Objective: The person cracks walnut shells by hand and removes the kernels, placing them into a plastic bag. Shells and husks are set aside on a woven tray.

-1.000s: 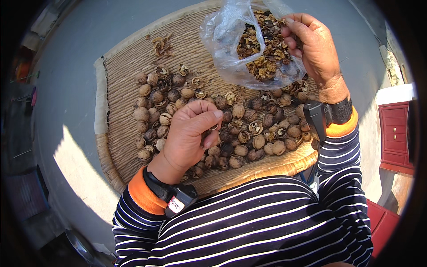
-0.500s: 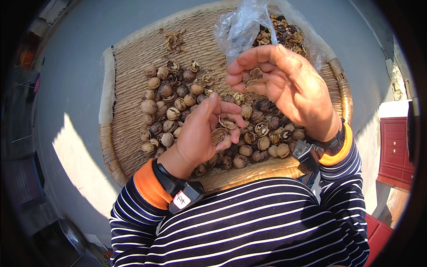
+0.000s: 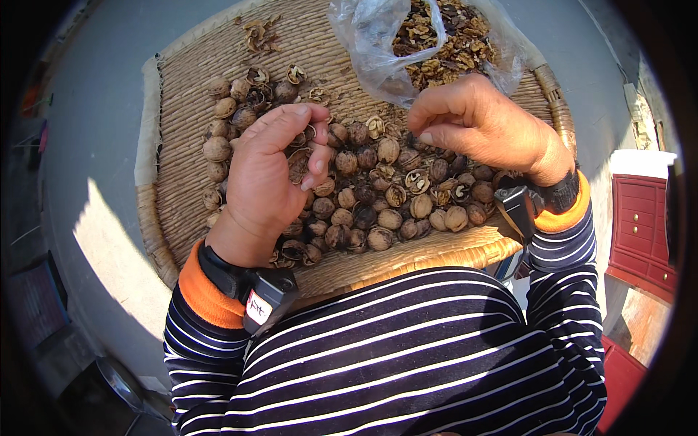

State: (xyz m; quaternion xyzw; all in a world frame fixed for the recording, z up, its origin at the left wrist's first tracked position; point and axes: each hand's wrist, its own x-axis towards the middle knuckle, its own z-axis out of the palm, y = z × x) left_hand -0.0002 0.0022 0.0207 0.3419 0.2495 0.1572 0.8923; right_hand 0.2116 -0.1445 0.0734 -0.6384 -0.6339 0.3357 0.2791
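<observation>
My left hand (image 3: pixel 273 160) is curled, palm tilted inward, around walnut shell pieces (image 3: pixel 298 164) above the left part of the walnuts. My right hand (image 3: pixel 483 127) is bent at the fingers with thumb near index, over the right part of the walnuts just below the bag; what its fingers hold, if anything, is hidden. Whole and cracked walnuts (image 3: pixel 387 149) lie spread on the woven straw tray (image 3: pixel 178 131). A clear plastic bag (image 3: pixel 367 47) at the top right holds loose walnut kernels (image 3: pixel 451 40).
Dry husk scraps (image 3: pixel 258 33) lie on the tray's far part. A red cabinet (image 3: pixel 636 225) with a white top stands at the right, a round metal vessel (image 3: pixel 123 389) at the lower left. Grey ground (image 3: pixel 94 123) surrounds the tray, partly sunlit.
My right hand left the bag, passed palm-up with a shell piece, and now turns palm-down with fingers bent. My left hand moved left and up, its fingers curling further around the shells.
</observation>
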